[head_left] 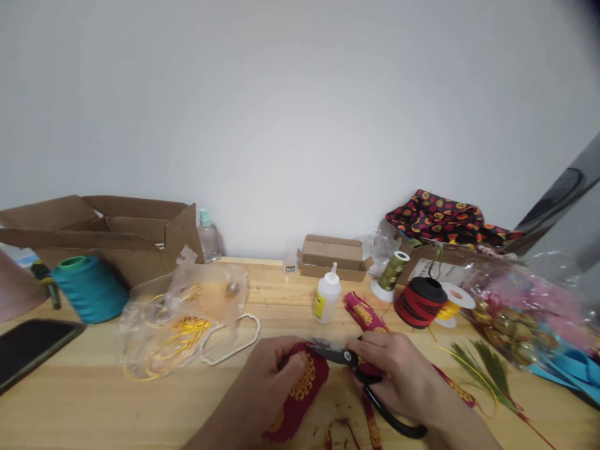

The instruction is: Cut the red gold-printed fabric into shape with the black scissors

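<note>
My left hand (269, 369) is closed on a dark red fabric piece (300, 390) with gold embroidery, holding it just above the wooden table (94, 400). Black-handled scissors (349, 362) are gripped in my right hand (398, 372), their blades pointing left at the upper edge of the fabric. A second red and gold fabric piece (363, 312) lies behind my right hand. Red scraps (347, 428) lie on the table below the hands.
A white glue bottle (327, 298), thread spools (419, 301) and a teal cone of thread (89, 287) stand on the table. A plastic bag with yellow cords (182, 319), a phone (28, 350), cardboard boxes (107, 234) and a patterned cloth (445, 219) lie around.
</note>
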`<state>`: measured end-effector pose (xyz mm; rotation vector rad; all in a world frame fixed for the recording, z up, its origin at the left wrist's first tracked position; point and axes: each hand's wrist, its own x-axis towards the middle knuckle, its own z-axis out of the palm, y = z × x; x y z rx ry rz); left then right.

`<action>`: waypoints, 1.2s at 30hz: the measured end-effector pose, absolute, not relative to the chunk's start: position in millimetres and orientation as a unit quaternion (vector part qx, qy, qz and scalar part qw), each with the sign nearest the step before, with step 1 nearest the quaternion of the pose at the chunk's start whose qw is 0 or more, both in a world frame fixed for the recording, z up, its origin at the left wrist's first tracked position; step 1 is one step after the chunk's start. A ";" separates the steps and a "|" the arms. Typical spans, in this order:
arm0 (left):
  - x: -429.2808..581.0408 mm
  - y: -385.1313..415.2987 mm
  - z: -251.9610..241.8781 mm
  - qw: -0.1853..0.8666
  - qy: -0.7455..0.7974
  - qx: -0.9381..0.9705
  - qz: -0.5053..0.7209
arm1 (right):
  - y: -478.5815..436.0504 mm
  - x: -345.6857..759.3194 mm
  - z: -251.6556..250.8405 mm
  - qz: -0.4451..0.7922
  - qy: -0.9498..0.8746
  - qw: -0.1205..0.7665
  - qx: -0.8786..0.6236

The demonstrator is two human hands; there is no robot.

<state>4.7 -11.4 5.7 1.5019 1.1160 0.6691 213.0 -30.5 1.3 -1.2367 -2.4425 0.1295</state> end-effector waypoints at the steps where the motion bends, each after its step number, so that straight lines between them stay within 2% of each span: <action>1: 4.6 -11.3 5.2 0.547 0.471 0.631 0.284 | -30.4 212.9 1.1 0.045 -0.875 0.199 -0.439; 5: 4.1 -12.1 3.3 0.574 0.471 0.598 0.301 | -28.3 212.2 -0.6 0.038 -0.874 0.226 -0.429; 11: 3.7 -10.8 3.6 0.631 0.466 0.520 0.339 | -24.6 212.0 -6.8 0.054 -0.792 0.383 -0.471; 14: 3.3 -10.5 3.8 0.639 0.454 0.509 0.356 | -25.0 210.7 -9.0 0.081 -0.787 0.394 -0.469; 18: 3.9 -11.6 6.6 0.581 0.438 0.575 0.375 | -25.2 204.5 -11.4 0.165 -0.762 0.414 -0.469; 24: 5.8 -11.8 10.8 0.456 0.415 0.680 0.396 | -25.3 193.6 -16.4 0.418 -0.613 0.514 -0.431; 28: 3.8 -10.1 6.3 0.417 0.422 0.687 0.419 | -27.2 191.4 -16.5 0.433 -0.566 0.593 -0.375; 31: 2.5 -9.7 3.2 0.405 0.420 0.692 0.425 | -29.1 190.9 -16.6 0.447 -0.558 0.608 -0.346; 33: 2.8 -9.8 2.3 0.420 0.424 0.677 0.430 | -29.8 190.4 -17.7 0.470 -0.545 0.607 -0.336; 36: 4.0 -8.6 1.1 0.517 0.429 0.598 0.437 | -29.8 190.1 -19.7 0.505 -0.517 0.610 -0.326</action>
